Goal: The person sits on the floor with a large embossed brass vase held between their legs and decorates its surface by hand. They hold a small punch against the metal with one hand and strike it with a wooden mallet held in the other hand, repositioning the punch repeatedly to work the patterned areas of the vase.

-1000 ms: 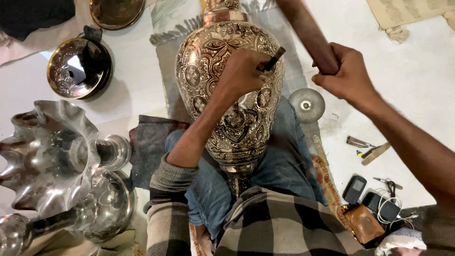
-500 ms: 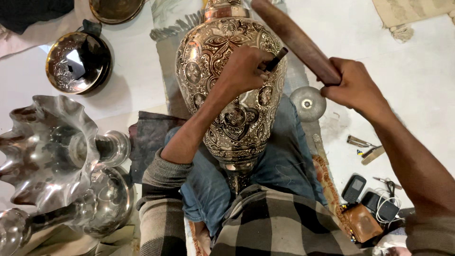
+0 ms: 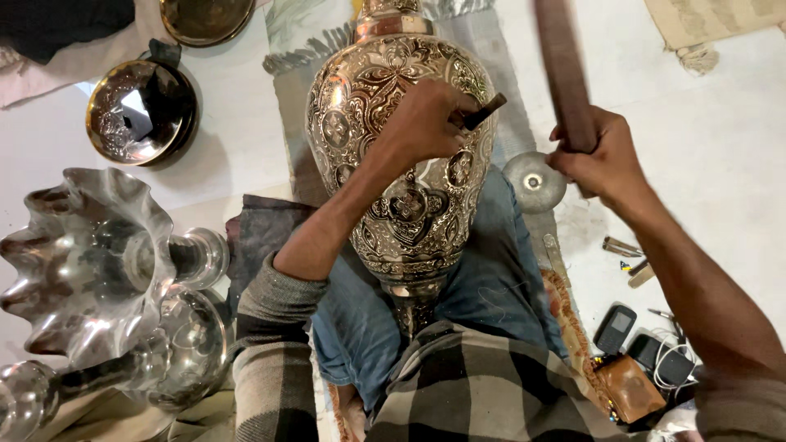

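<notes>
embossed brass under a dark punch

brass vase (image 3: 401, 155), bulbous and densely chased with floral medallions, lies across the person's denim lap, neck pointing away. left hand (image 3: 422, 123) rests on its belly, fingers (image 3: 446, 102) curled tight around a short dark metal punch (image 3: 485, 110) whose tip pokes out just beyond the knuckles. right hand (image 3: 602, 160) is closed in a fist on a long wooden mallet (image 3: 561, 69), raised and motion-blurred, well apart from the punch. just beside that fist lies a small round metal disc (image 3: 534, 182). far from both sets of fingers, a fluted silvery bowl (image 3: 78, 258) gleams.
</notes>
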Demonstrator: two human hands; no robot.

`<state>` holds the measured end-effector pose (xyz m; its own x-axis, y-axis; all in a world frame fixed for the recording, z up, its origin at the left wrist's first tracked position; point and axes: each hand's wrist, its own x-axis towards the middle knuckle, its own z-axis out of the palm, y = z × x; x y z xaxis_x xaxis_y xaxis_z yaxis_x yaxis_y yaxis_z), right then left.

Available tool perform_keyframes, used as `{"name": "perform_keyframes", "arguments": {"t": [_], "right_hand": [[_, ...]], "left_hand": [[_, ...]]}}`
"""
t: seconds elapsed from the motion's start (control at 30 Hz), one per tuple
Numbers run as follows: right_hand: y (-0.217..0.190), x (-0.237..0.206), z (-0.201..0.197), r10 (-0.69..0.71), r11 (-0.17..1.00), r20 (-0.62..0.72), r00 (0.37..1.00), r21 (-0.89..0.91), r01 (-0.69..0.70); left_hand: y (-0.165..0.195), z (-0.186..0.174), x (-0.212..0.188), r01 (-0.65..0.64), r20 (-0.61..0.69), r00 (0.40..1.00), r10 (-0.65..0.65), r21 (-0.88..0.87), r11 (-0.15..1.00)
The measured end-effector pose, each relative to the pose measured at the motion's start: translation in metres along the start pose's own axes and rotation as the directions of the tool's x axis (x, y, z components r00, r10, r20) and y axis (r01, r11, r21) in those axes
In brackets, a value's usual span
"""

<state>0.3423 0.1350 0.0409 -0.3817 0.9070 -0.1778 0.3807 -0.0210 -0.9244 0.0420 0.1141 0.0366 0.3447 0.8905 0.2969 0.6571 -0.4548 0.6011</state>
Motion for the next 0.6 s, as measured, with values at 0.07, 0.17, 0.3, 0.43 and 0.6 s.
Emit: {"name": "perform_keyframes", "arguments": {"t": [0.07,0.17,0.3,0.43,0.6], "right_hand": [[0.003,-0.002,-0.002,-0.063,0.994,0.054,0.997,-0.086,0.067],[0.007,-0.005,-0.002,-0.054,0.993,0.054,0.997,-0.098,0.059],[0.014,-0.006,0.012,-0.226,0.964,-0.019,0.974,-0.151,0.22],[0.023,-0.011,0.027,-0.145,0.933,-0.16,0.976,0.305,0.189],[0.025,-0.016,0.019,-0.343,0.901,0.033,0.939,-0.271,0.339]], "left_hand": [[-0.002,0.003,0.003,0.014,0.074,0.997,-0.018,0.054,0.998],[-0.004,0.006,0.007,0.04,0.134,0.99,-0.05,0.077,0.996],[-0.009,0.005,0.0,-0.063,0.102,0.993,0.059,0.033,0.997],[-0.009,0.004,-0.004,-0.107,0.008,0.994,0.108,-0.105,0.989],[-0.007,0.005,-0.001,-0.148,0.038,0.989,0.145,0.08,0.986]]}}
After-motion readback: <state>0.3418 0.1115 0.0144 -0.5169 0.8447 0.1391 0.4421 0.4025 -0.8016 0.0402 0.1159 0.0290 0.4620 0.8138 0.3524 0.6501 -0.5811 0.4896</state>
